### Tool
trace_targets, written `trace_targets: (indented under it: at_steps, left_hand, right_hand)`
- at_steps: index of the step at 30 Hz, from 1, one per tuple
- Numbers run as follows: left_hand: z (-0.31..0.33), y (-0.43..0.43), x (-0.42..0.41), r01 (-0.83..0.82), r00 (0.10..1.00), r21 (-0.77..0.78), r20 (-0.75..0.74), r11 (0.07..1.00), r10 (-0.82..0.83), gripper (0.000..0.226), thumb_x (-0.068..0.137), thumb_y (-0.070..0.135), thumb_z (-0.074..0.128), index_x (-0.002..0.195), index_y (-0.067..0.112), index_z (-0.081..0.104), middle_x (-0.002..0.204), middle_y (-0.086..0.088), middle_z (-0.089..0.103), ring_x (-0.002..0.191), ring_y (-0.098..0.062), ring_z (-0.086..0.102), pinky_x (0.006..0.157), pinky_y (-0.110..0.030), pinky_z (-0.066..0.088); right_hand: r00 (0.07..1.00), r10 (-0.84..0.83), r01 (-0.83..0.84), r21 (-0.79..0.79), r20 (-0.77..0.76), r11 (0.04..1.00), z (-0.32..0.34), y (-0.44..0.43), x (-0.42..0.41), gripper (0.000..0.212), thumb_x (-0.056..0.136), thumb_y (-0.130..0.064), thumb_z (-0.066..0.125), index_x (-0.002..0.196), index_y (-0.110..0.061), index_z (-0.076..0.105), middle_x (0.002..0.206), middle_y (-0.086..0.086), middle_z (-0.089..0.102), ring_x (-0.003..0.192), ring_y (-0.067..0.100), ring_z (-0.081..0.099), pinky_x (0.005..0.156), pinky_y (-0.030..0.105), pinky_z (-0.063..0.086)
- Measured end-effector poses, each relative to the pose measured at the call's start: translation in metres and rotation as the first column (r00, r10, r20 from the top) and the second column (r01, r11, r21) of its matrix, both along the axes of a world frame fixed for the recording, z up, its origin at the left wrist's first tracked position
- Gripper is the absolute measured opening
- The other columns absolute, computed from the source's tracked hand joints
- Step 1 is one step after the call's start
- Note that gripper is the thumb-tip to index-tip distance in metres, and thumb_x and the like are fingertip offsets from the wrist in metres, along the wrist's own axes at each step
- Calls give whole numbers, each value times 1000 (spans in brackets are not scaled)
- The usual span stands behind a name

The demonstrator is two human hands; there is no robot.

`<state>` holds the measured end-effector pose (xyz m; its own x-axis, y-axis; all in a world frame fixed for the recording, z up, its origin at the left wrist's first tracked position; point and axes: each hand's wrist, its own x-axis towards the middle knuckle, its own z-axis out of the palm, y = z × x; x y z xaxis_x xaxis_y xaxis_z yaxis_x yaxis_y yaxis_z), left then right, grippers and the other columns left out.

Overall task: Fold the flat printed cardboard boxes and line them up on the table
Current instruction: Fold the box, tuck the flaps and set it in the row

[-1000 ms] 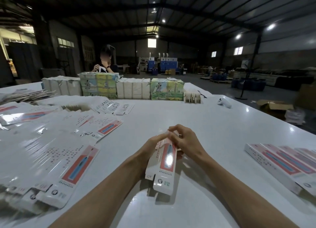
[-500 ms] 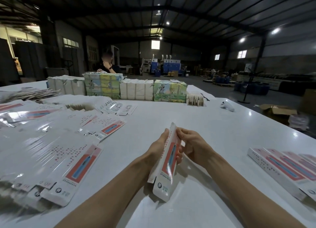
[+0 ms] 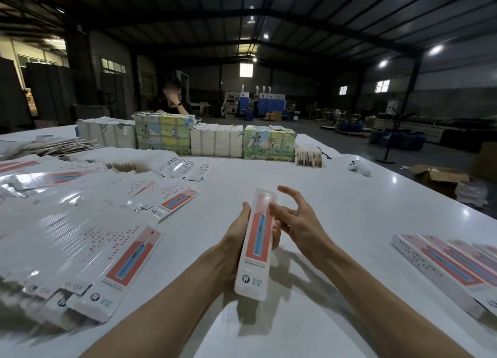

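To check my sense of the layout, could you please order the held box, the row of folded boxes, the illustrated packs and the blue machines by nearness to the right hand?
1. Held box, just left of the right hand.
2. Row of folded boxes, on the table, to the right.
3. Illustrated packs, far table edge.
4. Blue machines, back of the hall.

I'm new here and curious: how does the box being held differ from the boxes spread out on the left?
The held box is folded into a slim tube; the left boxes are flat sheets. The held box is gripped by the left hand above the table; the left boxes lie overlapping on it. Both carry the same red-and-blue print.
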<state>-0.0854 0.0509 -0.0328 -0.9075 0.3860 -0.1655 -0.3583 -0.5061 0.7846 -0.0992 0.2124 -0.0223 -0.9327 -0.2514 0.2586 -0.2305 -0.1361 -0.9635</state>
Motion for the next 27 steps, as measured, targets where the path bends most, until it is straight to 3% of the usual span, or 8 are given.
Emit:
trace_targets:
  at_steps: [5,7,10,13,16,19,22,27]
  left_hand:
    - [-4,13,4,-354,924,-271,-247,895,291,44,109,56,37,138,25,48,106,-21,74,85,-38,79,72,-49,66]
    - [-5,14,2,-501,835,-318,-421,805,354,33,111,49,38,142,40,35,110,-14,71,85,-32,79,76,-51,66]
    - [-4,12,4,-644,690,-328,-638,691,340,28,113,40,37,140,45,41,112,-1,70,84,-18,79,71,-40,67]
    - [-2,13,9,-651,653,-300,-691,698,312,23,111,43,39,130,46,50,113,-2,71,85,-19,79,70,-37,67]
    - [3,17,12,-450,775,-321,-604,834,186,53,97,70,41,141,41,45,118,-10,72,91,-29,79,80,-46,66]
    - [3,22,8,-273,839,-291,-539,917,79,77,82,46,67,149,37,28,121,-16,65,94,-32,77,81,-48,65]
    - [-1,21,3,-247,852,-357,-523,901,26,98,70,26,80,149,37,22,116,-19,61,83,-26,77,71,-34,63]
    - [-10,18,-1,-359,836,-482,-547,799,46,101,71,37,93,143,47,23,107,-15,67,75,-24,78,66,-30,62]
  right_hand:
    - [999,-14,14,5,-34,1000,1,4,3,57,93,-36,74,141,-28,43,102,16,78,93,33,77,75,34,62]
    - [998,-35,36,15,-60,999,2,3,3,59,90,-40,75,139,-30,44,104,13,79,95,33,77,77,38,63]
    - [995,-54,56,17,-82,998,2,2,1,59,87,-42,76,137,-27,48,105,9,80,96,34,77,83,43,65]
    - [993,-73,74,-2,-90,997,3,4,1,52,89,-39,76,134,-24,54,104,11,80,96,34,77,82,41,64]
    - [989,-110,110,-6,-102,994,6,10,0,48,89,-40,76,130,-20,61,102,13,79,92,35,77,79,39,64]
    - [988,-120,123,24,-99,992,7,16,-2,46,86,-40,76,125,-19,65,104,9,80,94,33,77,81,39,64]
    - [994,-80,83,37,-67,996,7,20,-4,38,90,-32,78,122,-14,67,106,13,79,98,34,77,84,39,64]
    - [999,-38,41,69,-34,997,5,20,-6,35,94,-28,77,122,-10,66,112,19,75,101,35,77,89,46,63]
